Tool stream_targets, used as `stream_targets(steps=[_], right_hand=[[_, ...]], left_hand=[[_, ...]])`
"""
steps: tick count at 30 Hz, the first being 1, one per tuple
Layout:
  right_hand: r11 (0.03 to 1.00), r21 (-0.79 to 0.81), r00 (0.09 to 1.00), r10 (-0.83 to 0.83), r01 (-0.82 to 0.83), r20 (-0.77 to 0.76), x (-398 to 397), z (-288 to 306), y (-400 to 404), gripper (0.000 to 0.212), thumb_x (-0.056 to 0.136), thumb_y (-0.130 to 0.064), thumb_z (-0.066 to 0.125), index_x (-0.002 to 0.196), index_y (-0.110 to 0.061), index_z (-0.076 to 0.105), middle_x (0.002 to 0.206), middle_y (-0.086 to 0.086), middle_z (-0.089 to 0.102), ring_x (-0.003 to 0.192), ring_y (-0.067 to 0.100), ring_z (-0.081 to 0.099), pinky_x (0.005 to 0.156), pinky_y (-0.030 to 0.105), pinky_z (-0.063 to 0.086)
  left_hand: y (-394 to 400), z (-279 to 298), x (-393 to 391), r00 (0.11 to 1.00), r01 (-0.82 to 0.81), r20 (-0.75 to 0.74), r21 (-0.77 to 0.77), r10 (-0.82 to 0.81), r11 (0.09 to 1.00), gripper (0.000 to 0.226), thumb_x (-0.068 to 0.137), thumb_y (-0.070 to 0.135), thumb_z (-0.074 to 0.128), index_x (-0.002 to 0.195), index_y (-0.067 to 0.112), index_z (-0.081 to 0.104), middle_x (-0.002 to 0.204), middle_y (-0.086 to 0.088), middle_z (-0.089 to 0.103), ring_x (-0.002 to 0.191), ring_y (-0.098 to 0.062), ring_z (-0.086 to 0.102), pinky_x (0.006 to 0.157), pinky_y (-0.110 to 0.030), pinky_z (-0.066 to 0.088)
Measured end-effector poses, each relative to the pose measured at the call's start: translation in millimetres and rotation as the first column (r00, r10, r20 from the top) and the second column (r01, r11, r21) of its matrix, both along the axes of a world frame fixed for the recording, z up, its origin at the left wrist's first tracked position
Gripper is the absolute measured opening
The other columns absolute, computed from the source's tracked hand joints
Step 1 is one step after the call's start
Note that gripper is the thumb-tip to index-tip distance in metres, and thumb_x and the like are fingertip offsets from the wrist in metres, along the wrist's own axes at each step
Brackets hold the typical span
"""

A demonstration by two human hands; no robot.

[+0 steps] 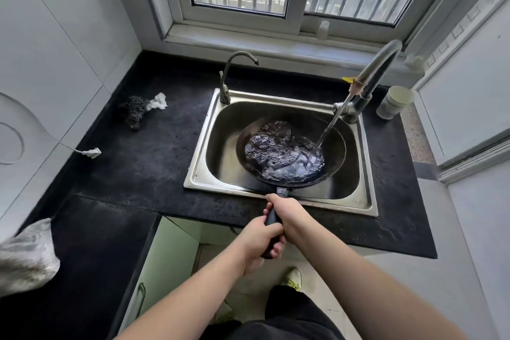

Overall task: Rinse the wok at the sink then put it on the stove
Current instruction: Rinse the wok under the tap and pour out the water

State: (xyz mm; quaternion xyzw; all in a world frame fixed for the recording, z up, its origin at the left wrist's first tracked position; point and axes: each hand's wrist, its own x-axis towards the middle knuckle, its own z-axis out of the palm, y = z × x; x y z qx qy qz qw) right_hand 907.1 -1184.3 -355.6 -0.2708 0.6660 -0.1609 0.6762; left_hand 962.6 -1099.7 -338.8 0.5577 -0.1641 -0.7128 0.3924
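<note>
A black wok (335, 146) sits inside the steel sink (204, 152), its bowl holding bubbling water. A stream of water runs from the tall faucet (378, 69) at the sink's back right into the wok's right side. The wok's dark handle reaches toward me over the sink's front rim. My right hand (287, 212) grips the handle close to the bowl. My left hand (259, 240) grips the handle's end just behind it. No stove shows in the view.
A small second tap (229, 74) stands at the sink's back left. A steel scrubber and white rag (140, 107) lie on the black counter (132, 163) to the left. A cup (394, 102) stands at the right. A plastic bag (24, 257) lies at the near left.
</note>
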Motion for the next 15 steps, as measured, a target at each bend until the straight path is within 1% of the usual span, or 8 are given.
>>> stream_targets(steps=[2, 5, 7, 9, 10, 11, 13, 15], right_hand=[[0.999, 0.044, 0.999, 0.007, -0.008, 0.041, 1.4, 4.1, -3.7, 0.038, 0.093, -0.017, 0.055, 0.056, -0.012, 0.047, 0.046, 0.001, 0.052, 0.038, 0.013, 0.046, 0.039, 0.014, 0.036], [0.993, 0.114, 0.989, -0.045, 0.029, 0.142, 6.3, 7.5, -10.1, 0.042, 0.094, -0.019, 0.054, 0.054, -0.014, 0.044, 0.039, -0.002, 0.049, 0.032, 0.010, 0.044, 0.044, 0.021, 0.038], [0.990, 0.137, 0.979, -0.068, 0.042, 0.190, 9.0, 6.4, -11.3, 0.042, 0.094, -0.020, 0.055, 0.054, -0.015, 0.042, 0.038, -0.003, 0.048, 0.031, 0.010, 0.043, 0.047, 0.024, 0.038], [0.984, 0.167, 0.962, -0.098, 0.056, 0.253, 10.2, 2.1, -9.0, 0.042, 0.094, -0.020, 0.056, 0.055, -0.015, 0.042, 0.039, -0.004, 0.047, 0.033, 0.009, 0.044, 0.050, 0.023, 0.038], [0.980, 0.192, 0.948, -0.114, 0.057, 0.297, 10.6, -0.1, -7.0, 0.041, 0.094, -0.020, 0.056, 0.055, -0.015, 0.042, 0.040, -0.005, 0.046, 0.036, 0.009, 0.044, 0.050, 0.022, 0.039], [0.975, 0.216, 0.931, -0.131, 0.058, 0.342, 11.2, -2.3, -4.3, 0.040, 0.094, -0.020, 0.056, 0.056, -0.015, 0.042, 0.041, -0.005, 0.045, 0.038, 0.009, 0.044, 0.050, 0.022, 0.039], [0.970, 0.238, 0.908, -0.138, 0.044, 0.395, 13.3, -6.5, 0.8, 0.037, 0.094, -0.019, 0.054, 0.060, -0.016, 0.041, 0.043, -0.006, 0.043, 0.039, 0.009, 0.043, 0.048, 0.021, 0.039], [0.976, 0.216, 0.907, -0.122, 0.035, 0.403, 15.5, -12.0, 5.9, 0.033, 0.095, -0.015, 0.053, 0.065, -0.017, 0.039, 0.043, -0.006, 0.041, 0.037, 0.009, 0.042, 0.043, 0.021, 0.041]], left_hand=[[-5.2, 4.1, 1.6, 1.000, -0.006, 0.023, 0.001, 0.006, 1.000, 0.018, 0.092, -0.006, 0.041, 0.079, 0.006, 0.044, 0.052, -0.006, 0.045, 0.034, -0.008, 0.037, 0.034, -0.013, 0.026], [-13.1, 9.6, 6.1, 0.998, -0.010, 0.068, 0.010, 0.010, 1.000, 0.015, 0.091, -0.006, 0.043, 0.082, 0.006, 0.044, 0.053, -0.007, 0.046, 0.032, -0.008, 0.039, 0.033, -0.013, 0.028], [-15.1, 11.0, 8.2, 0.994, -0.004, 0.113, 0.023, 0.001, 1.000, 0.014, 0.089, -0.006, 0.044, 0.097, 0.005, 0.046, 0.054, -0.008, 0.047, 0.032, -0.010, 0.041, 0.034, -0.015, 0.031], [-12.8, 7.8, 10.8, 0.984, 0.019, 0.178, 0.029, -0.024, 0.999, 0.034, 0.088, -0.005, 0.044, 0.119, 0.007, 0.042, 0.054, -0.009, 0.049, 0.034, -0.012, 0.044, 0.034, -0.017, 0.034], [-10.2, 6.2, 11.7, 0.976, 0.039, 0.212, 0.027, -0.044, 0.999, 0.041, 0.087, -0.005, 0.044, 0.125, 0.009, 0.040, 0.055, -0.010, 0.050, 0.035, -0.014, 0.045, 0.034, -0.019, 0.036], [-7.1, 4.4, 12.6, 0.966, 0.061, 0.252, 0.019, -0.064, 0.998, 0.040, 0.086, -0.004, 0.044, 0.123, 0.011, 0.040, 0.056, -0.011, 0.051, 0.035, -0.015, 0.047, 0.035, -0.020, 0.037], [0.0, -0.1, 14.8, 0.938, 0.096, 0.333, 0.001, -0.090, 0.995, 0.026, 0.086, -0.002, 0.045, 0.111, 0.007, 0.042, 0.055, -0.011, 0.053, 0.034, -0.016, 0.048, 0.035, -0.020, 0.039], [7.7, -6.0, 17.0, 0.914, 0.127, 0.392, -0.021, -0.109, 0.992, 0.012, 0.088, 0.000, 0.046, 0.099, 0.005, 0.044, 0.052, -0.009, 0.054, 0.033, -0.016, 0.049, 0.035, -0.021, 0.039]])
